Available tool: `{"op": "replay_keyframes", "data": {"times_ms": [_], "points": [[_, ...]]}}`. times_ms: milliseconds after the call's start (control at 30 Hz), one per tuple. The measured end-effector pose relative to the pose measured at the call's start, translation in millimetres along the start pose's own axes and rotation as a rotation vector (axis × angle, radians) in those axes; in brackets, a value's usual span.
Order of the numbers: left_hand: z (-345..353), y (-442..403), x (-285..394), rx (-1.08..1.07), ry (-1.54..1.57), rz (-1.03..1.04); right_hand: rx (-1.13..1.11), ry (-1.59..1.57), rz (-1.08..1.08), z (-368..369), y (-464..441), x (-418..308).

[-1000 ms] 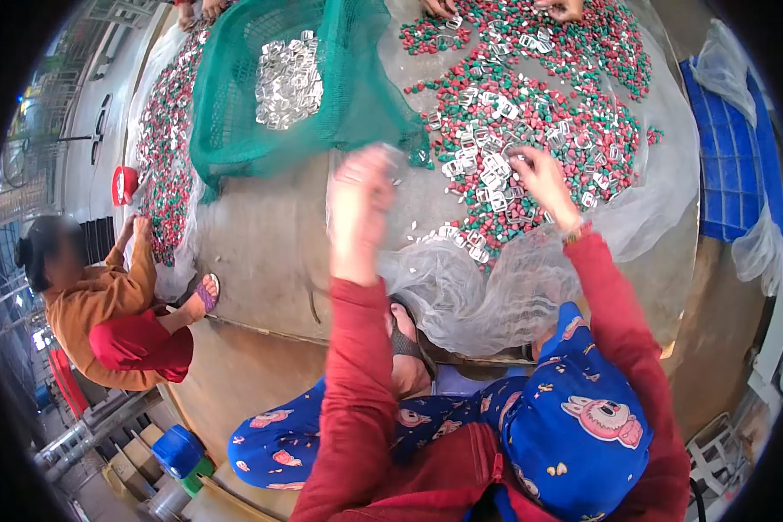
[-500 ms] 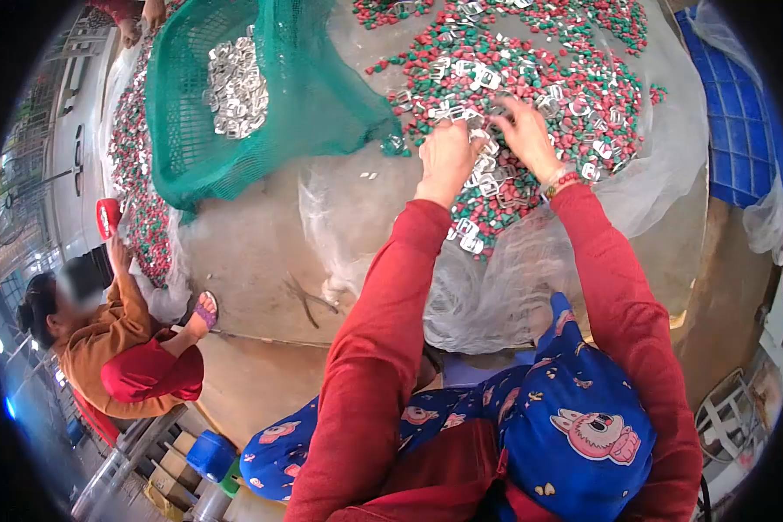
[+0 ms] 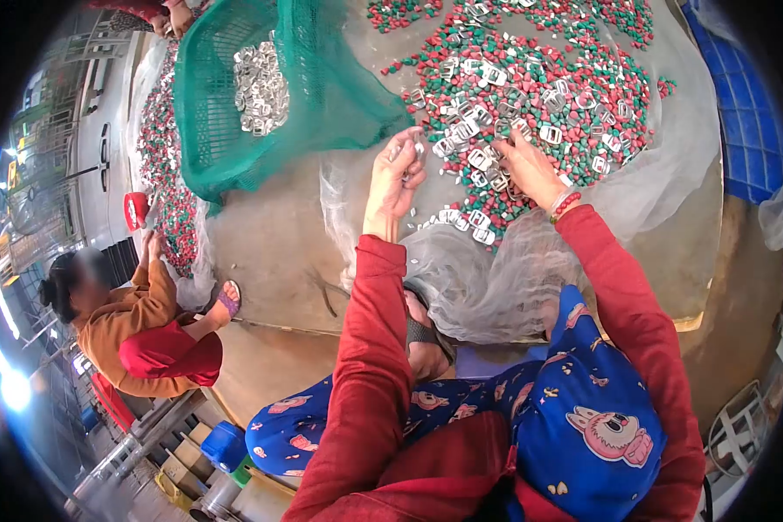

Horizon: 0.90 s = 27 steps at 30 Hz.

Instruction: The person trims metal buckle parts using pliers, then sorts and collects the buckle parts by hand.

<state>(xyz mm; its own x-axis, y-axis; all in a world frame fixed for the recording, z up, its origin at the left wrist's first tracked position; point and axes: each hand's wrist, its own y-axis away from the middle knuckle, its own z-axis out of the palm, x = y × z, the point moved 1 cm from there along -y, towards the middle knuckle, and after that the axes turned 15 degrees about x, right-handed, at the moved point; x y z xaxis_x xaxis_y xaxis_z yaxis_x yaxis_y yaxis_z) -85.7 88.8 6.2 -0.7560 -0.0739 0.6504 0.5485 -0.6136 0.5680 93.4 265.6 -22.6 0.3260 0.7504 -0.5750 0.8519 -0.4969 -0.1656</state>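
Note:
My left hand [image 3: 398, 174] is raised beside the heap, palm turned up and fingers curled around small pale metal pieces, probably buckles, mostly hidden by the fingers. My right hand [image 3: 531, 170] reaches into the heap, thumb and fingertips closed on a silver buckle [image 3: 502, 129]. Around it lie loose silver buckles [image 3: 478, 159] among red and green pebble-like pieces [image 3: 531, 91]. More buckles [image 3: 478, 228] lie at the heap's near edge, by a sheer white net [image 3: 470, 291].
A green basket [image 3: 202, 130] draped with green netting [image 3: 339, 109] holds a pile of silver buckles [image 3: 261, 87]. At left a co-worker in a brown top [image 3: 135, 326] sits by another heap [image 3: 161, 139]. Another person's hands [image 3: 178, 17] show at top left. A blue crate [image 3: 739, 104] stands at right.
My left hand has moved left off the heap and turned palm up with small pieces in it. My right hand stays at the buckles, slightly lower. The view has shifted a little.

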Motion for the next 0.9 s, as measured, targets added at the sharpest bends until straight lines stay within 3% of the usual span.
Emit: {"op": "replay_keyframes", "data": {"times_ms": [133, 167, 233, 333, 367, 400, 467, 567, 633, 667, 733, 800, 900], "points": [[15, 11, 0, -0.072, 0.304, -0.061, -0.021, -0.120, 0.156, -5, 1, -5], [18, 8, 0, -0.075, 0.368, -0.105, -0.011, -0.224, 0.279, -2, 0, -2], [31, 1, -1, -0.005, 0.387, -0.154, -0.001, -0.178, 0.251, -2, -7, -9], [34, -27, -8, 0.107, -0.112, -0.139, -0.012, -0.056, 0.175, 12, -11, -14], [41, -35, -17, 0.310, -0.523, -0.028, -0.052, -0.017, 0.153, 18, -13, -14], [31, -53, -31, 0.396, -1.232, 0.287, -0.097, 0.016, 0.129, 23, -14, -16], [37, -50, -49, 0.395, -1.534, 0.649, -0.009, -0.088, 0.170, 15, -18, -26], [50, -54, -45, 0.342, -1.592, 0.561, 0.068, -0.334, 0.388, 9, -21, -14], [47, -57, -23, 0.193, -1.483, 0.569, 0.115, -0.714, 0.544, 8, -14, 11], [44, -56, -6, 0.111, -1.423, 0.603, -0.067, -0.969, 0.919, -17, -18, 8], [40, -46, 25, -0.050, -1.084, 0.559, -0.065, -1.210, 1.009, -41, -19, 9], [41, -16, 54, -0.087, -0.593, 0.130, 0.023, -1.298, 0.999, -56, -19, 3], [31, 4, 63, -0.290, -0.038, -0.014, -0.078, -1.477, 0.909, -61, -12, 3]]}}
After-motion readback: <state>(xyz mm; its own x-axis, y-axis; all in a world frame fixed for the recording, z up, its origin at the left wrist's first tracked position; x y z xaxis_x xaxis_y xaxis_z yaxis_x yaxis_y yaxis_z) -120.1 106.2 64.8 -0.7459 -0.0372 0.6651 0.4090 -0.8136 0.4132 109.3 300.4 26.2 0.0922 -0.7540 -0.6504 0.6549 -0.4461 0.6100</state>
